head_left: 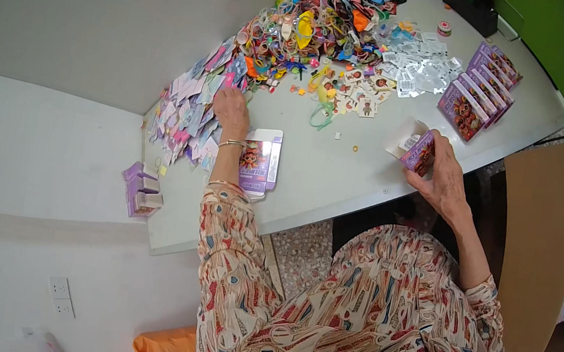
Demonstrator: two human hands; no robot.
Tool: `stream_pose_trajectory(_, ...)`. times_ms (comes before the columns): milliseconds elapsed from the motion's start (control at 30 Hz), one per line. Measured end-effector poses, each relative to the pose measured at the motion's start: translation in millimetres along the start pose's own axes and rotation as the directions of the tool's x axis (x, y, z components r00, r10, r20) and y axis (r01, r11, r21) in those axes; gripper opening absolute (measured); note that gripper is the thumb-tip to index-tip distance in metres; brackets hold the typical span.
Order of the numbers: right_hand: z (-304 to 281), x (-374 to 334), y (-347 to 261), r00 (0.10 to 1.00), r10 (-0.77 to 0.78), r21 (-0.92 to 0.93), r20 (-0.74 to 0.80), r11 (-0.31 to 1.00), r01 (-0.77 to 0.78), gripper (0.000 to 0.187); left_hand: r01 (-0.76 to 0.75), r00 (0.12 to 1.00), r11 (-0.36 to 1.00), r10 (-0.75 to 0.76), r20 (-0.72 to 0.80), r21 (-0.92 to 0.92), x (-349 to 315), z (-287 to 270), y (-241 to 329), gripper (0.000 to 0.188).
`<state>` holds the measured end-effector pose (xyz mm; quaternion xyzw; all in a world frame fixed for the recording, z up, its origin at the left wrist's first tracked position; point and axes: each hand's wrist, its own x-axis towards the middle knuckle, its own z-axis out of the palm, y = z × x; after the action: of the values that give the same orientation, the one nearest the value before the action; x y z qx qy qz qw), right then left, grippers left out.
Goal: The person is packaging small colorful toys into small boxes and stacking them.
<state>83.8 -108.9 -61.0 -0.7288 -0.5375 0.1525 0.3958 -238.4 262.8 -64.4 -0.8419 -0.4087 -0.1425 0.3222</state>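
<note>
My right hand (445,178) grips a small purple printed box (418,153) at the table's front edge. The box's white flaps stand open, and something pale shows inside. On the left, my left hand (233,111) reaches into a heap of flat pastel paper pieces (184,108). Its fingers are curled down into the heap, and their tips and anything between them are hidden. Under that wrist lie flattened purple boxes (260,161).
Behind is a big heap of colourful small trinkets (317,20), with silver packets (423,61) and small picture cards (366,93) beside it. Upright purple boxes (470,103) line up at right. A large cardboard carton (534,243) stands beyond the table edge. Purple folded boxes (140,190) sit at far left.
</note>
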Motion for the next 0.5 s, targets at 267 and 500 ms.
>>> stream_pose_trajectory(267,3,-1,8,0.998,-0.024,-0.028,-0.060,0.999,0.022,0.079,0.157,0.965,0.978,-0.182,0.191,0.137,9,-24,-4,0.068)
stream_pose_trajectory(500,4,2,1,0.997,-0.055,-0.056,-0.046,0.997,0.052,0.078,0.086,0.962,0.994,-0.102,0.255,0.072,11,10,-6,0.016)
